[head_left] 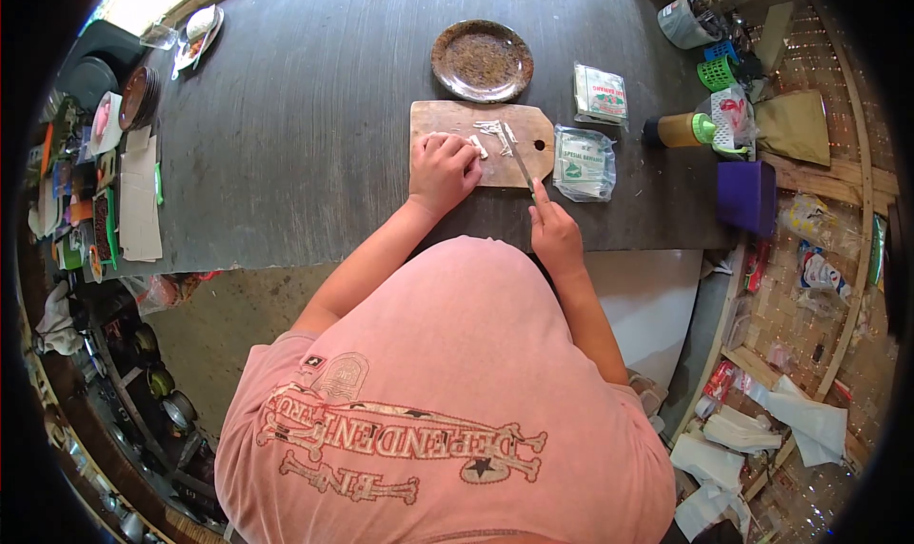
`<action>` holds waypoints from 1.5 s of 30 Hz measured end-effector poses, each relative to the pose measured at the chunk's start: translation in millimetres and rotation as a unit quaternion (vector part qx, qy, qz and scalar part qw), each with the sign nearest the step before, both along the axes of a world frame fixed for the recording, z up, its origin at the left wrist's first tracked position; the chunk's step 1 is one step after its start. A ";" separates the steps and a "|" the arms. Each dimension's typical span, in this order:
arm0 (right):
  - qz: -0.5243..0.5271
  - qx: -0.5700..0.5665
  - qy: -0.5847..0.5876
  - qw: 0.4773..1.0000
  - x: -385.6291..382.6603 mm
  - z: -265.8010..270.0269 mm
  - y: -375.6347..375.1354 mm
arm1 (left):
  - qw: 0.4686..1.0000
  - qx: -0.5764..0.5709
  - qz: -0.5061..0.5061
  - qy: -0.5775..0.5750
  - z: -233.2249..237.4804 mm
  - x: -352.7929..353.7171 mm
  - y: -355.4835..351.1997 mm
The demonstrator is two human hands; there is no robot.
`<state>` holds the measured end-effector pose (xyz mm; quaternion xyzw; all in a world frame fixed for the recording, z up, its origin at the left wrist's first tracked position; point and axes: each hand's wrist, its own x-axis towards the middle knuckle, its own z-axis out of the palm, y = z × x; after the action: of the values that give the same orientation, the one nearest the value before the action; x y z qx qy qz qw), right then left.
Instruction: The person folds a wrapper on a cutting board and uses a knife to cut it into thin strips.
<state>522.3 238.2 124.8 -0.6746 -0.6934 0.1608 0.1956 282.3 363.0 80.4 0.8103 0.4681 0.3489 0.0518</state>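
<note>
A wooden cutting board with a hole at its right end lies near the table's front edge. My left hand presses down on its left part, fingers curled over a whitish piece of food that pokes out past the fingertips. The rest of that piece is hidden under the hand. In my right hand is a knife, gripped by its handle, the blade slanting up and left across the board. Thin whitish strips lie loose by the blade's tip.
Behind the board stands a brown speckled plate. Two printed packets, one upper and one lower, lie to the right, then a green-capped bottle and a purple container. Stacked brown bowls and cardboard sit at left.
</note>
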 end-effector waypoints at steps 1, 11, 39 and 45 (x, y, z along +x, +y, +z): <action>-0.001 -0.014 0.010 1.000 -1.5 2.9 -1.5 | 1.000 0.000 0.001 0.001 -0.3 0.4 0.0; 0.032 -0.042 0.054 0.997 -8.7 -4.2 -5.9 | 1.000 -0.009 -0.007 0.008 5.0 -0.4 -1.5; 0.058 -0.056 -0.064 0.995 -12.4 -8.4 0.3 | 1.000 -0.007 -0.002 0.003 2.2 0.0 -1.2; 0.052 -0.053 -0.102 0.992 -18.6 -3.5 0.8 | 1.000 0.004 0.004 0.003 4.6 1.9 -0.8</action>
<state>503.6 239.0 121.3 -0.6598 -0.7346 0.1373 0.0789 284.2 362.2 85.0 0.8098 0.4699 0.3483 0.0453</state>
